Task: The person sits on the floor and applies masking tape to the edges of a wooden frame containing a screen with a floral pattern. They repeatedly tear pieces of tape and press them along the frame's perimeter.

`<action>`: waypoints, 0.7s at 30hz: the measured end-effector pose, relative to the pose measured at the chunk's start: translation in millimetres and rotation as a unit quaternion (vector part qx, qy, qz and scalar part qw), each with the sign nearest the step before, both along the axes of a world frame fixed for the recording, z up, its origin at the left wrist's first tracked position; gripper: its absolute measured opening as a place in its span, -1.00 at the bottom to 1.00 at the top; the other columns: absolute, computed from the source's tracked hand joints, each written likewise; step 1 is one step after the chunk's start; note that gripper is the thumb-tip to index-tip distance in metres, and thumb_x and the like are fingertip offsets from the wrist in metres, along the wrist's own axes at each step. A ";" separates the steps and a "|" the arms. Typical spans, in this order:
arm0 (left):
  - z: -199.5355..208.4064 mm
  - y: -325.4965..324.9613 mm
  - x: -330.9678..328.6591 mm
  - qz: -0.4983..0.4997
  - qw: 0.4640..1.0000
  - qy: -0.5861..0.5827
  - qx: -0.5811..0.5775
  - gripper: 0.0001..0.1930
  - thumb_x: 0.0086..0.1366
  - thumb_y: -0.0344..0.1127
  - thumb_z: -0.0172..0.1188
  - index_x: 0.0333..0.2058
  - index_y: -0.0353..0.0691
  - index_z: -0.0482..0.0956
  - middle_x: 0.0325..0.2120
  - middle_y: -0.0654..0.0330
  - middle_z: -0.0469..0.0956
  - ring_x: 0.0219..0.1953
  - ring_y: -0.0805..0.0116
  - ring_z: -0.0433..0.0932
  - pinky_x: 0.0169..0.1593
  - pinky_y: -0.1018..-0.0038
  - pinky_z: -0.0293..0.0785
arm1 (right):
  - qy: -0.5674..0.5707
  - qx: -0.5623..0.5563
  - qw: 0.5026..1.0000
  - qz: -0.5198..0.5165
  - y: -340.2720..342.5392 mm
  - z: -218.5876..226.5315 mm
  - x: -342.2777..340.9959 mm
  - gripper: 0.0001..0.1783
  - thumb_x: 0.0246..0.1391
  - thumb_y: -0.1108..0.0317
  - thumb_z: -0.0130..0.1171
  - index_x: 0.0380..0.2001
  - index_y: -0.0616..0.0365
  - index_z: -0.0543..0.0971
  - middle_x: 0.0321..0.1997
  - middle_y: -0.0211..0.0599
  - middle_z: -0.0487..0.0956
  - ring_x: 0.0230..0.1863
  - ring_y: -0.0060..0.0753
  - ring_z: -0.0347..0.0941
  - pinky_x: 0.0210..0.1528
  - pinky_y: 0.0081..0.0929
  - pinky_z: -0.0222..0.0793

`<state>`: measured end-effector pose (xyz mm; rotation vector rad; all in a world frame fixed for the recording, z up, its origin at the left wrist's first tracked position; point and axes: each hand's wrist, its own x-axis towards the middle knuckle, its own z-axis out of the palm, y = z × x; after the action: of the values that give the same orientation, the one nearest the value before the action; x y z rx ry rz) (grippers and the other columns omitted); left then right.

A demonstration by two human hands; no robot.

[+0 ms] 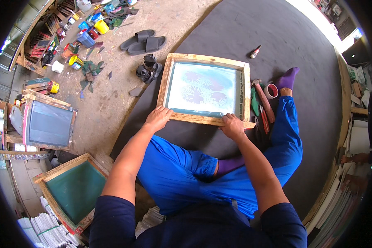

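A wooden screen-printing frame (162,84) lies on the black surface in front of me, its mesh (204,87) pale with a faint flower pattern and a teal border. My left hand (158,119) is closed on its near left corner, fingers curled over the rail. Farther right along the same near rail, my right hand (233,126) grips with the fingers bent over the wood. Just right of the frame lie a hammer (263,101), a green strip-like tool (254,102) and a red-handled tool (263,120). Beside them stands a small tub (271,91) with a red inside.
My legs in blue trousers (285,136) are folded around the near and right side. A small tube (255,51) lies farther off. Leftward on the floor are black sandals (146,44), a crumpled black bag (149,69), paint containers (101,27) and a green-meshed frame (76,192).
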<state>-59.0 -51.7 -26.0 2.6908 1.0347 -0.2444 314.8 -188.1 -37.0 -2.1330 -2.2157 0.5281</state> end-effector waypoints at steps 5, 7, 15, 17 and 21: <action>14.5 -4.8 16.3 0.015 0.999 0.037 0.003 -0.40 0.28 -0.32 0.39 0.28 -0.23 0.45 0.22 0.03 0.53 0.31 0.06 0.45 0.50 0.12 0.20 | 0.021 -0.020 1.000 0.003 0.6 11.7 4.6 -0.31 -0.04 0.08 0.53 0.14 0.11 0.59 0.10 -0.12 0.60 0.23 0.00 0.50 0.21 -0.10 0.52; 25.3 -20.8 28.8 0.013 1.000 0.006 0.023 -0.23 0.28 -0.23 0.42 0.41 -0.19 0.30 0.38 -0.02 0.36 0.44 0.00 0.30 0.54 0.05 0.11 | 0.046 -0.006 0.999 -0.002 -4.4 23.1 4.5 -0.29 -0.04 0.08 0.53 0.18 0.11 0.58 0.11 -0.10 0.60 0.23 0.02 0.50 0.23 -0.09 0.51; 12.3 -62.2 64.6 -0.080 0.996 0.012 0.038 -0.08 0.37 0.02 0.31 0.55 -0.11 0.05 0.54 0.02 0.08 0.56 -0.02 0.08 0.58 0.05 0.00 | 0.097 0.234 0.967 -0.029 -22.5 19.0 28.0 -0.43 0.03 0.15 0.46 0.09 0.17 0.63 0.05 -0.07 0.63 0.16 0.04 0.53 0.26 -0.07 0.45; 2.5 -61.4 57.6 -0.086 0.995 -0.024 0.048 -0.10 0.34 -0.01 0.34 0.52 -0.17 0.13 0.54 -0.01 0.09 0.54 -0.07 0.10 0.56 0.05 0.05 | 0.085 0.243 0.963 -0.075 -25.0 30.1 45.3 -0.55 0.11 0.18 0.39 0.01 0.18 0.66 0.05 -0.07 0.63 0.13 0.04 0.54 0.22 -0.07 0.45; -2.6 -58.9 58.8 -0.078 0.996 -0.023 0.020 -0.18 0.40 -0.02 0.27 0.50 -0.18 0.17 0.55 -0.02 0.07 0.56 -0.06 0.06 0.57 0.08 0.05 | 0.025 0.257 0.938 -0.231 -27.5 19.7 106.5 -0.67 0.20 0.21 0.32 -0.05 0.16 0.67 -0.05 -0.07 0.66 0.07 0.08 0.54 0.15 -0.06 0.46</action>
<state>-0.2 -110.6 -28.5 2.8019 0.8256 -0.1922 421.3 -215.6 -17.3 -2.1821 -1.5069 -0.0263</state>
